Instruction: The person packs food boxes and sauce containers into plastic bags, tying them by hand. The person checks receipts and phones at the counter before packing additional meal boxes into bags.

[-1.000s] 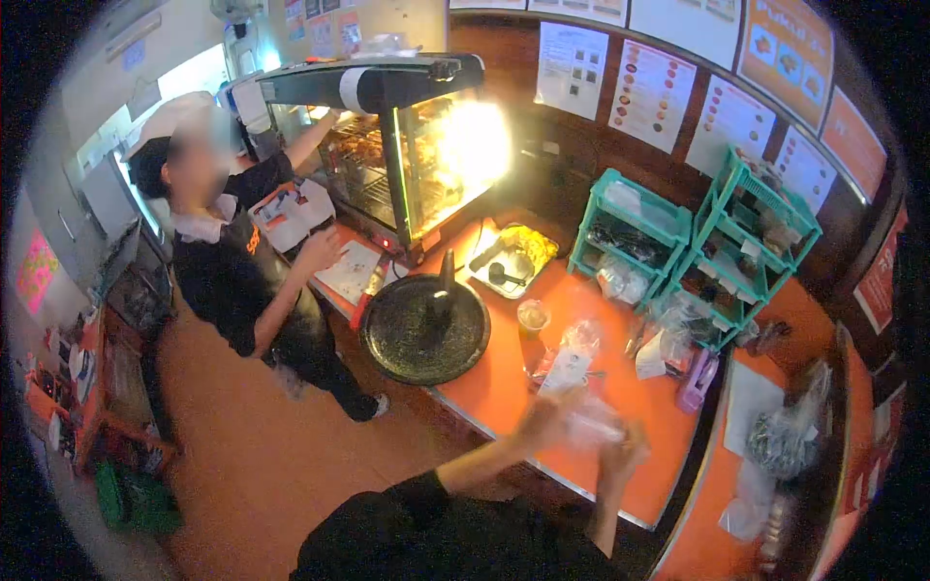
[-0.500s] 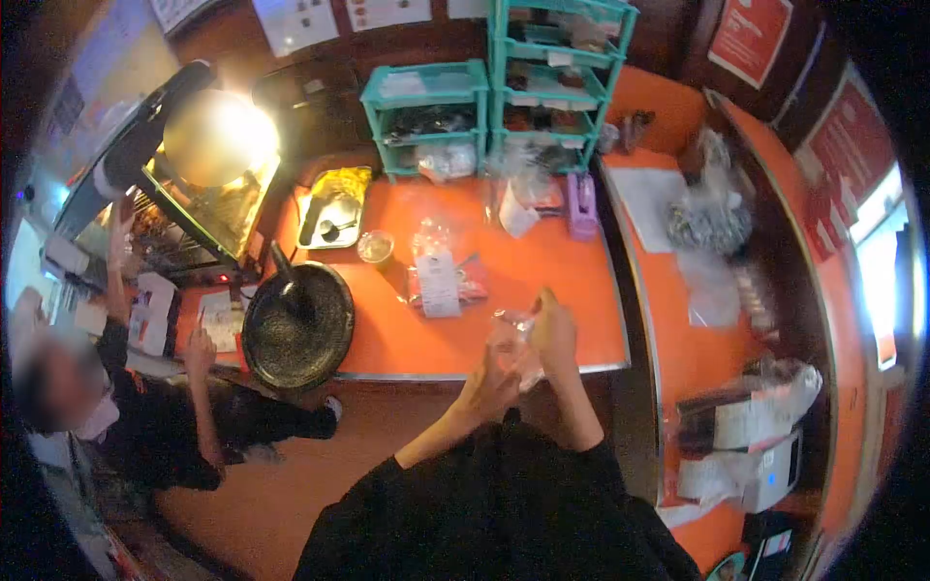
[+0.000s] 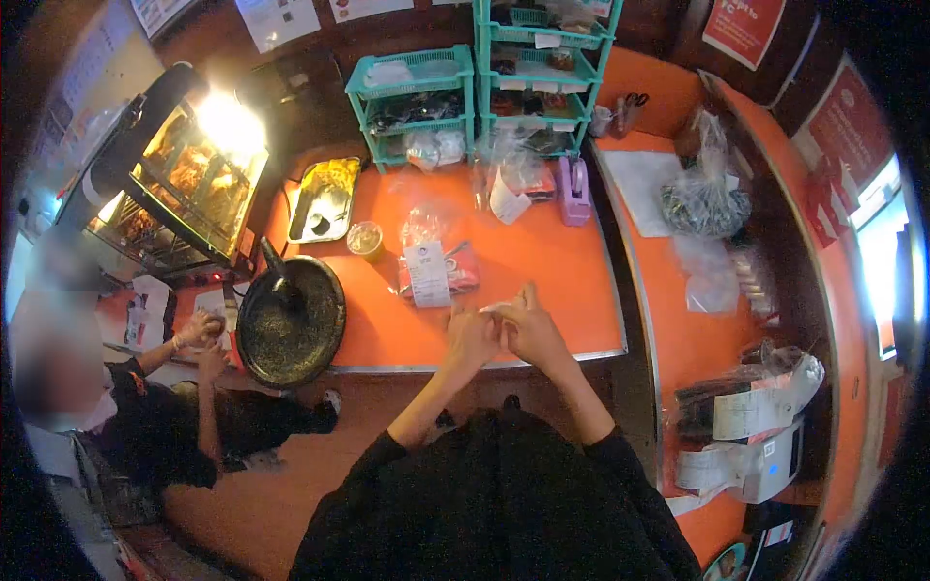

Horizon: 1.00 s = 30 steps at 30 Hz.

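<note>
Over the front edge of the orange counter, my left hand (image 3: pixel 472 339) and my right hand (image 3: pixel 535 336) meet with fingers curled and pinching. A pale strip of clear plastic bag (image 3: pixel 497 308) shows between the fingertips; most of it is hidden by the hands. Just beyond lies a clear bag with a red packet (image 3: pixel 462 270) inside and a printed receipt (image 3: pixel 426 275) on it. To its left stands a lidded clear plastic cup (image 3: pixel 366 240).
A large black mortar with a pestle (image 3: pixel 291 324) stands left, near a co-worker's hands (image 3: pixel 205 339). Behind are a metal tray (image 3: pixel 321 208), a lit food warmer (image 3: pixel 184 184), teal racks (image 3: pixel 415 87) and a purple tape dispenser (image 3: pixel 574 198). A receipt printer (image 3: pixel 773 470) sits right.
My hands have come closer together and moved slightly away from me, and the clear plastic between them shows less. The co-worker's raised hand has come down beside the mortar.
</note>
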Tool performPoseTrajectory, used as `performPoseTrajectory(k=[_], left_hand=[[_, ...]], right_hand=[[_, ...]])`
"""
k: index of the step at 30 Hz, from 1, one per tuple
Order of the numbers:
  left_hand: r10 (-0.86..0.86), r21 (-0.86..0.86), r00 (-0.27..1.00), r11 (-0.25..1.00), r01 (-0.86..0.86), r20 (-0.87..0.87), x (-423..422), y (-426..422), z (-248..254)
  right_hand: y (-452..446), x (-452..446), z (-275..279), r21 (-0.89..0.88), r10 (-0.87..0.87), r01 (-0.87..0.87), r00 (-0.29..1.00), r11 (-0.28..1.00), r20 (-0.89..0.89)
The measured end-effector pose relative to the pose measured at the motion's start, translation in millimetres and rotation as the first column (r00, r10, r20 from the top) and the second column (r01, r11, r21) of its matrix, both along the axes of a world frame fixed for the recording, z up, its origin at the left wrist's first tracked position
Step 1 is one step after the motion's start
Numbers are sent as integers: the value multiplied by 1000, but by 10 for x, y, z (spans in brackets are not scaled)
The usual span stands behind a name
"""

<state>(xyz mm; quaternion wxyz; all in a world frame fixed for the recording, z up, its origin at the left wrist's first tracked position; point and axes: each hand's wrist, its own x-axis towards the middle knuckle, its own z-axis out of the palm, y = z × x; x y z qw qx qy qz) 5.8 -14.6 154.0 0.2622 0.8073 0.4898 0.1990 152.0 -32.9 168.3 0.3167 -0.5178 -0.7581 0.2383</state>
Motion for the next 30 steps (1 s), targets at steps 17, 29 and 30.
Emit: performPoseTrajectory(k=[17, 29, 30], left_hand=[[192, 208, 957, 949, -238, 216, -134, 140, -320], [538, 85, 830, 829, -552, 148, -789, 177, -665], [550, 92, 827, 823, -561, 117, -813, 195, -698]], right_hand=[[329, -159, -579, 59, -166, 168, 985, 984, -45], [659, -712, -611, -123, 9, -2, 998, 992, 60], [678, -787, -548, -65, 54, -50, 997, 997, 62]])
